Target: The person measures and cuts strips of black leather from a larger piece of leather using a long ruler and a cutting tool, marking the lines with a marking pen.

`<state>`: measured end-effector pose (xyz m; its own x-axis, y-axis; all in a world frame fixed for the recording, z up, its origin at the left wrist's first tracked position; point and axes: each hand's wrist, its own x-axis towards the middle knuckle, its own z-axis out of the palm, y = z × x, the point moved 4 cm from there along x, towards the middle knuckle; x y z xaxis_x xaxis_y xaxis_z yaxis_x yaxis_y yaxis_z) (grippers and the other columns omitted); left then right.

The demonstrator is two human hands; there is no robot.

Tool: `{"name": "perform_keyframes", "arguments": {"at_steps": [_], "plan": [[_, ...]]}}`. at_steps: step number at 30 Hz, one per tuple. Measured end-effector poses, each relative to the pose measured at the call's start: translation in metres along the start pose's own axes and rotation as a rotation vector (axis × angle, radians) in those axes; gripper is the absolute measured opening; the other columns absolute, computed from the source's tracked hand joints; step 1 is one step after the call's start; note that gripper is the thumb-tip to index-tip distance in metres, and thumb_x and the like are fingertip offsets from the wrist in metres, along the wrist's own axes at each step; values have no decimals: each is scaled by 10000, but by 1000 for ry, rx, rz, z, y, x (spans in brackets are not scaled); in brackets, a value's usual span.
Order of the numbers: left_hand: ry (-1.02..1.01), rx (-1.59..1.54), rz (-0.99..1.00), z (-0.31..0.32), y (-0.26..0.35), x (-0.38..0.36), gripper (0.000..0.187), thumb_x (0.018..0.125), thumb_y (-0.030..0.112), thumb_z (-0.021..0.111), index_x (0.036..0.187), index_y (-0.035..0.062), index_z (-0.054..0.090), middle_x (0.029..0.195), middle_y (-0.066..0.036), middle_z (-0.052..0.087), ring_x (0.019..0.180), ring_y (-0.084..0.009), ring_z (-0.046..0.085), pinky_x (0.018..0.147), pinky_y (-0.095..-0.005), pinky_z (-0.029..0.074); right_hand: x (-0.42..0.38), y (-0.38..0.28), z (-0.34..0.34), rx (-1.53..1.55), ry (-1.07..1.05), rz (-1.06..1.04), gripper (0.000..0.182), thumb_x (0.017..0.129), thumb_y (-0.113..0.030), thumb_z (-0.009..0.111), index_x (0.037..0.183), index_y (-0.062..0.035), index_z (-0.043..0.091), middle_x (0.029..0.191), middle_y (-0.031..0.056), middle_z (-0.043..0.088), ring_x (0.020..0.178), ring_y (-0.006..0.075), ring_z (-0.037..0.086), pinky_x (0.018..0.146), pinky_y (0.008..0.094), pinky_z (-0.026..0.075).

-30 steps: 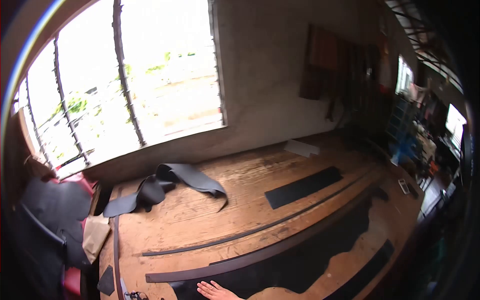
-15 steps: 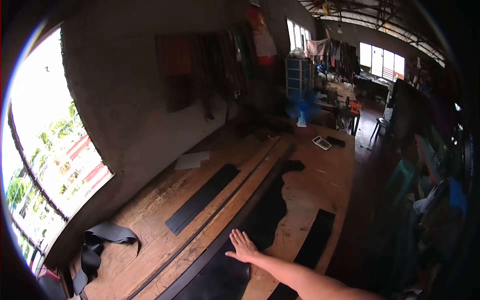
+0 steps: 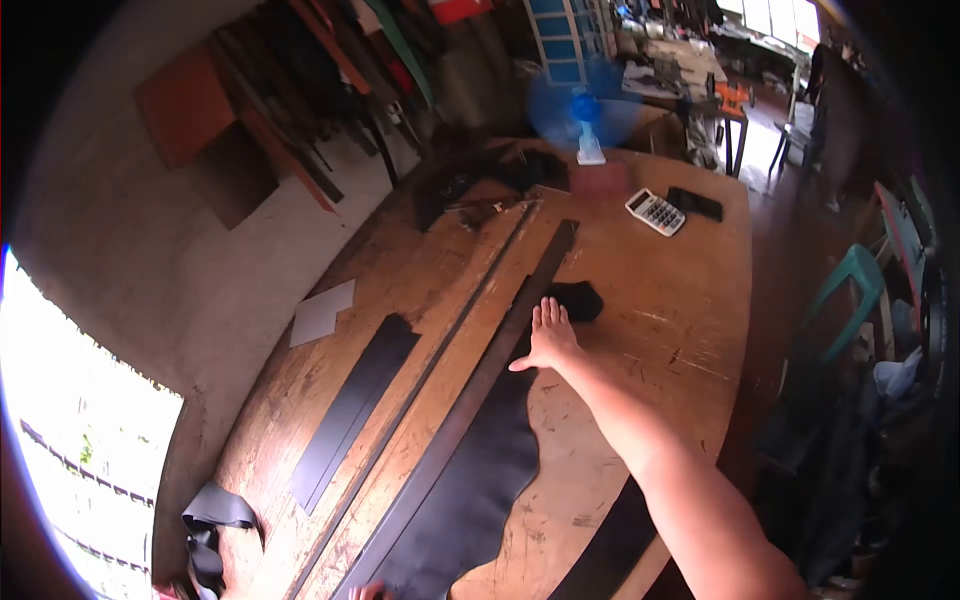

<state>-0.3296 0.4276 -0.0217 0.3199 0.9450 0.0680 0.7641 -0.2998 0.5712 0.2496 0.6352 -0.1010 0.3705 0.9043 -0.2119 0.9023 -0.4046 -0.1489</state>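
Observation:
A large black leather-like sheet (image 3: 465,485) with a wavy right edge lies on the wooden table. Along its left side runs a long, straight, dark flat bar (image 3: 455,415). My right hand (image 3: 550,335) rests palm down near the far end of the sheet, fingers stretched and thumb out to the left, beside or on the bar. At the bottom edge of the view, only a bit of my left hand (image 3: 372,592) shows near the bar's close end; its fingers are mostly cut off.
Left of the bar lie a thin dark strip (image 3: 430,355) and a black rectangular piece (image 3: 355,410). A curled black strip (image 3: 220,507) sits near the window. Another black strip (image 3: 610,545) lies right. Farther back are a calculator (image 3: 656,212), a dark phone-like object (image 3: 695,204) and a blue fan (image 3: 587,115).
My right hand has slid forward along the sheet toward its far end. Part of my left hand has come into view at the bottom. The view has tilted down.

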Motion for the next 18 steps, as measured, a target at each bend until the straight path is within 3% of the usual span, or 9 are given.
{"name": "perform_keyframes", "arguments": {"at_steps": [1,2,3,4,6,10,12,15,18], "plan": [[198,-3,147,18,42,60,155,768,36,702,917,16,669,883,-162,607,857,-317,605,799,-411,469,6,7,-4,-24,-18,24,1456,595,-850,689,1535,117,139,1622,314,82,1527,415,63,1225,535,114],[260,36,242,36,103,110,68,798,-4,657,864,-5,672,814,-141,629,759,-287,620,714,-353,486,10,10,-8,-50,-33,49,1476,568,-844,713,1530,125,149,1614,325,107,1521,431,90,1212,560,149],[98,-119,172,59,95,151,244,786,25,685,1029,27,683,961,-140,635,919,-319,612,819,-408,485,11,12,-9,-32,-48,56,1476,568,-844,713,1530,125,149,1614,325,107,1521,431,90,1212,560,149],[158,-129,321,77,141,195,187,801,-33,606,962,4,693,877,-133,665,817,-308,643,748,-366,510,12,12,-10,-38,-52,42,1476,566,-831,725,1525,134,151,1605,345,106,1517,447,89,1197,581,172],[75,-163,381,114,203,268,203,826,-17,620,1015,14,689,941,-146,676,860,-300,658,777,-355,512,9,10,-10,-58,-38,13,1472,562,-816,738,1513,150,165,1573,392,143,1495,492,130,1158,633,228],[-12,-314,468,203,258,391,205,868,49,650,1066,15,690,938,-146,694,847,-252,690,752,-341,523,9,8,-20,-53,-68,-9,1423,589,-788,746,1522,124,179,1541,429,174,1462,542,175,1120,664,281],[-87,-378,489,243,277,442,225,897,81,640,1107,17,690,976,-106,729,911,-153,679,818,-302,517,9,6,-21,-51,-73,5,1402,589,-777,749,1529,103,194,1523,440,207,1447,551,211,1105,661,309],[-167,-402,443,295,282,496,223,896,85,644,1099,5,688,960,-93,723,896,-130,658,816,-284,511,9,6,-20,-64,-20,-2,1393,576,-744,783,1561,35,182,1529,422,228,1441,544,239,1083,686,315],[-226,-393,423,323,285,524,220,894,79,646,1092,-8,685,948,-82,717,888,-116,643,811,-268,506,6,9,-24,-71,20,-42,1366,595,-752,749,1535,82,212,1484,457,271,1425,560,262,1063,679,351]]}}
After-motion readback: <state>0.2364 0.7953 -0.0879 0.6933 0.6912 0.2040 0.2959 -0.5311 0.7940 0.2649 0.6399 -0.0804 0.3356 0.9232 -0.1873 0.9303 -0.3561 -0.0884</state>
